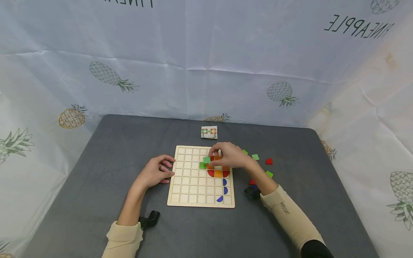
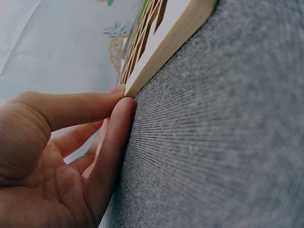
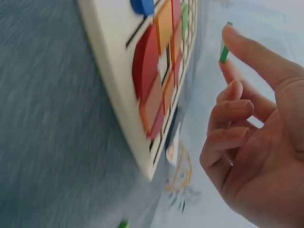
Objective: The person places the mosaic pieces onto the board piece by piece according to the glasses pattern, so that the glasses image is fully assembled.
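Observation:
A pale wooden board [image 1: 188, 179] with a square grid lies on the grey table. My left hand [image 1: 155, 171] rests at its left edge; in the left wrist view the straight thumb [image 2: 80, 108] and a finger [image 2: 116, 128] touch the edge. Over the board, my right hand [image 1: 229, 154] pinches a thin green square tile [image 1: 207, 160] between thumb and index finger, the other fingers curled. Below that tile another green tile [image 1: 202, 166] sits on the grid. Next to it are orange tiles [image 1: 218, 173] and red rounded tiles [image 3: 146, 61], partly hidden by the right hand in the head view.
Blue half-round tiles [image 1: 225, 190] lie on the board's right columns. Loose green tiles [image 1: 255, 157] and red tiles [image 1: 269, 161] are scattered right of the board, some near the right forearm. A small printed card [image 1: 209, 132] lies beyond the board. A pineapple-print curtain [image 1: 193, 53] hangs behind the table.

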Tool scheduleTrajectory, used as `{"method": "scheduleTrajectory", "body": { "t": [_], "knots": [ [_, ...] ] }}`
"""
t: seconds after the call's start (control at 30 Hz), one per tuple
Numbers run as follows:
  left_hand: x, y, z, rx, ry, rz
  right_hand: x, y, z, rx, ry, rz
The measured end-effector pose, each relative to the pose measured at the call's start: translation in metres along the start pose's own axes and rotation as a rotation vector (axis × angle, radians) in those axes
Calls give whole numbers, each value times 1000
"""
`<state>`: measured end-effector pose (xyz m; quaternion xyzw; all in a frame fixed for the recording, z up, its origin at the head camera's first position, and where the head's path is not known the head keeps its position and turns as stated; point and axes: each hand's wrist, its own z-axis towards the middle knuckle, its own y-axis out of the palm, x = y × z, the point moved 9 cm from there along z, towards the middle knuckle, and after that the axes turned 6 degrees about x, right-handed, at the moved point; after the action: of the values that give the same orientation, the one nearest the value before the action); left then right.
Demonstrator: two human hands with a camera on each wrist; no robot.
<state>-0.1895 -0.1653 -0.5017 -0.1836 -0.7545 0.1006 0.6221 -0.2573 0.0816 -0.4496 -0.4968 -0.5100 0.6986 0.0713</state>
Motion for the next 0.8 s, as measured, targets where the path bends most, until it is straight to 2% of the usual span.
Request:
{"method": "scheduleTrajectory", "body": {
  "t": [0.3,0.53,0.8],
  "knots": [
    [1,0,0,-4,1,0,-14,29,20,-79,39,-66],
    [0,0,1,-10,0,-4,-17,40,27,-127,71,-134],
    [0,0,0,-9,-1,-9,-20,45,30,-139,68,-148]
  ]
}}
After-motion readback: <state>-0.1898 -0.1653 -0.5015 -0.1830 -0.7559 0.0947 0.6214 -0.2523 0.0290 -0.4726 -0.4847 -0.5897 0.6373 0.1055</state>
